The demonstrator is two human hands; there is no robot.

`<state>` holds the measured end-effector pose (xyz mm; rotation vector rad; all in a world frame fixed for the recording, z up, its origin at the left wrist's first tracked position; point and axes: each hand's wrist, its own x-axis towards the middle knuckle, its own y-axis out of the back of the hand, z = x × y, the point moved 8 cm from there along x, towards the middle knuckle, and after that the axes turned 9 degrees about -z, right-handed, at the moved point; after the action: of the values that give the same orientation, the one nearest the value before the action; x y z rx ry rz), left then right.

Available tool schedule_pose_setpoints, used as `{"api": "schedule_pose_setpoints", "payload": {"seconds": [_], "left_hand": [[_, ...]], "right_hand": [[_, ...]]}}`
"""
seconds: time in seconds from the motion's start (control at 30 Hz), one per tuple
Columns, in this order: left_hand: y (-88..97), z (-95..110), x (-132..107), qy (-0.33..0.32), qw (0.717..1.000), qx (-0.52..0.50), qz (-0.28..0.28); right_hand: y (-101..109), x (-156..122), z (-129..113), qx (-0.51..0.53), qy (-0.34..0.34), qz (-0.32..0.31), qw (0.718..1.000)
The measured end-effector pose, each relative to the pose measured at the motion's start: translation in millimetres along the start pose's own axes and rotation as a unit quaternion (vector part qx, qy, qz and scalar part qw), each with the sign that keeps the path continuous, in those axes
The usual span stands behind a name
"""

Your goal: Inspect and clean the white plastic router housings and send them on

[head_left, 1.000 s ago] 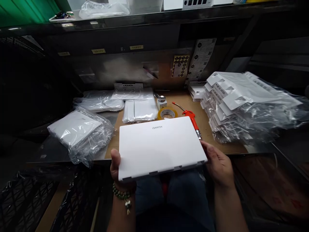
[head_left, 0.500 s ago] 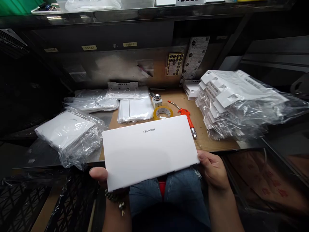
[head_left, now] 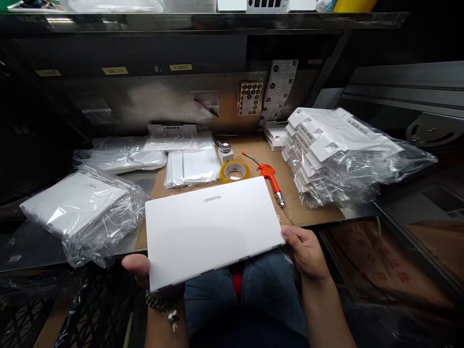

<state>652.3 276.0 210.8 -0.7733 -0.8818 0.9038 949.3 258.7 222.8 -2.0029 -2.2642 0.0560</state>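
A flat white plastic cover (head_left: pixel 213 234) with the word HUAWEI upside down near its far edge is held over my lap. My left hand (head_left: pixel 139 270) supports its left end from below, thumb showing beside the edge and the other fingers hidden underneath. At the right end, my right hand (head_left: pixel 304 251) pinches the near corner between thumb and fingers. Just beyond the cover lie an orange air blow gun (head_left: pixel 270 179) and a roll of yellowish tape (head_left: pixel 235 171). A small white pump bottle (head_left: pixel 225 153) stands behind the tape.
Stacked white covers in clear plastic (head_left: pixel 326 150) rise at the right. A bagged white cover (head_left: pixel 76 203) lies at the left. Clear bags (head_left: pixel 194 166) sit at the back on the cardboard (head_left: pixel 319 212). A metal shelf edge (head_left: pixel 203 23) crosses above; sticker sheets (head_left: pixel 251 99) hang behind.
The view has shifted slightly to the right, so everything sits further left in it. Both hands keep their hold on the white cover, which stays at nearly the same tilt.
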Motion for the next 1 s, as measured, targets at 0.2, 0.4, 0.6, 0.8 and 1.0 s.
{"api": "schedule_pose_setpoints", "payload": {"seconds": [0.2,0.4,0.6,0.8,1.0], "left_hand": [[-1.2,28,5,-0.003,0.984,0.14,0.115],[-13.7,70,14,0.013,0.885,0.377,0.273],[-48.4,69,18,-0.041,0.845,0.505,0.17],[-64.2,52,30,-0.014,0.856,0.503,0.118],[-70.1,47,31,0.001,0.871,0.486,0.067]], "right_hand": [[1,1,-11,-0.021,0.009,0.009,1.0],[3,7,-27,-0.127,0.031,-0.012,0.991],[7,9,-36,-0.114,0.071,0.041,0.99],[8,8,-41,-0.136,0.109,0.065,0.983],[18,5,-30,-0.128,0.111,0.08,0.982]]}}
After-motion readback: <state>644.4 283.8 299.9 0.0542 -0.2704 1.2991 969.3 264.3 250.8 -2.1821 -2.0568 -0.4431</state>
